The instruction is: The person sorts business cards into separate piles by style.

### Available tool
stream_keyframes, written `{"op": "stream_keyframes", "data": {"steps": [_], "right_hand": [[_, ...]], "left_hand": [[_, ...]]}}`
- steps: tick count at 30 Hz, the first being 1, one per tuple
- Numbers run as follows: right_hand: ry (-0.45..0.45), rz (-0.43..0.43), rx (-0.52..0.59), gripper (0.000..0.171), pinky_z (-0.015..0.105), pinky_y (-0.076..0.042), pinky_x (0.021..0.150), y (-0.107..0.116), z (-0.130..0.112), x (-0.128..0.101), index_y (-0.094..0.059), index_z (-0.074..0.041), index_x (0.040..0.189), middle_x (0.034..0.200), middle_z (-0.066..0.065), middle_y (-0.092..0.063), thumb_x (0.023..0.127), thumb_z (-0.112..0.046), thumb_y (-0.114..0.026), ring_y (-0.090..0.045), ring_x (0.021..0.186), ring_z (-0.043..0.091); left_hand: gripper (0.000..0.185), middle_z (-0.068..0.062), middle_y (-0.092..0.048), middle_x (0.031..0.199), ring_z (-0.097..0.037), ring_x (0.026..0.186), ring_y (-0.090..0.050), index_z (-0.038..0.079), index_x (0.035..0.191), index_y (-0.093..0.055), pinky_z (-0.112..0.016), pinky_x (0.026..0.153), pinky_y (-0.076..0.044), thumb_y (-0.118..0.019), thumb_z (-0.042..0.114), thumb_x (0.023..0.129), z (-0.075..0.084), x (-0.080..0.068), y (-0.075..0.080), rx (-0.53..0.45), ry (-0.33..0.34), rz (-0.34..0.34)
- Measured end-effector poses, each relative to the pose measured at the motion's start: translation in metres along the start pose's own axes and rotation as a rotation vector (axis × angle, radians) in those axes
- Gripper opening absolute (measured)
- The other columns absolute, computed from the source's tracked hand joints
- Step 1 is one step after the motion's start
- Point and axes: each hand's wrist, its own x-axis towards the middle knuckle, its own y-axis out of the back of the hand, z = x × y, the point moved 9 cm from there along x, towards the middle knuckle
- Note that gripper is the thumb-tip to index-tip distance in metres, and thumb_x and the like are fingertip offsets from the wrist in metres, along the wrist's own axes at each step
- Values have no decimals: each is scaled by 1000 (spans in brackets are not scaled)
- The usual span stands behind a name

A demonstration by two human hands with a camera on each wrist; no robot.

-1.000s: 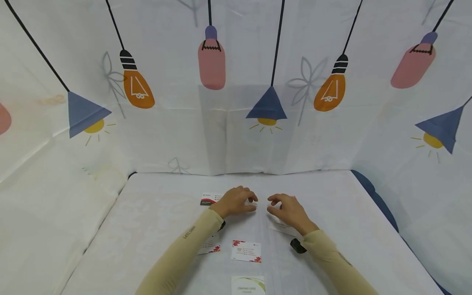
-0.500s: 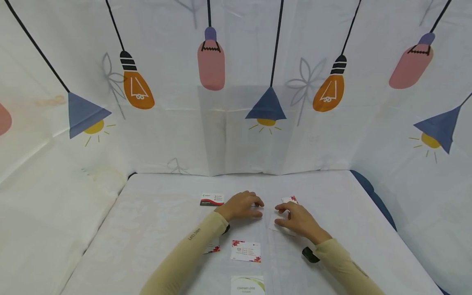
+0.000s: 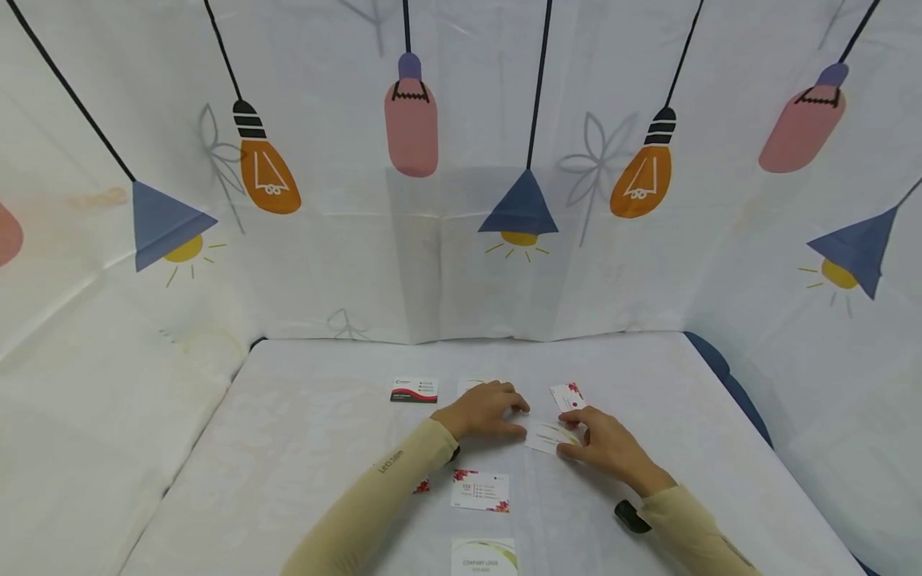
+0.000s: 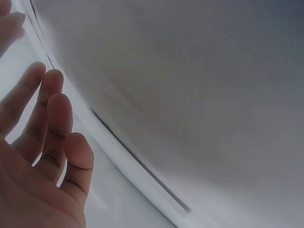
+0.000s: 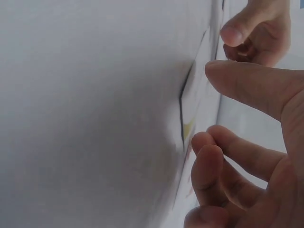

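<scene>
1. Card in red and black (image 3: 414,391) lies flat on the far part of the table (image 3: 302,424).
2. One corner of a floral card (image 3: 422,486) shows past the left sleeve (image 3: 370,492).
3. Partly covered by the left hand (image 3: 481,410), a green-edged card (image 3: 468,387) lies beyond it.
4. I see the left grip apart, thumb away from the bent fingers.
5. Nearer the head camera lie the centre card (image 3: 480,490) and the near card (image 3: 484,558), which the frame cuts.
6. Between the hands lies the logo card (image 3: 545,437), its right edge at the right hand (image 3: 612,448).
7. Just beyond that hand, the red-flowered card (image 3: 567,395) lies tilted.
8. I read the right grip as apart; whether its thumb touches the logo card, I cannot tell.
</scene>
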Motion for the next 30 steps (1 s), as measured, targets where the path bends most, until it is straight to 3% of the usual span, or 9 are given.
{"op": "stream_keyframes", "data": {"steps": [14, 30], "right_hand": [[11, 26, -75, 50, 26, -41, 60, 0, 7, -12, -71, -14, 121, 101, -5, -60, 78, -35, -87, -48, 72, 8], [-29, 23, -105, 52, 27, -42, 63, -4, 11, -12, -71, -14, 124, 105, -1, -58, 79, -35, -87, -48, 75, 10]], "left_hand": [[48, 7, -63, 112, -7, 97, -55, 23, 126, -70, -22, 87, -44, -76, 51, 87, 15, 3, -2, 2, -19, -14], [48, 7, -60, 115, -7, 98, -54, 25, 126, -70, -23, 87, -45, -77, 51, 87, 14, 9, -11, 25, -7, -58]]}}
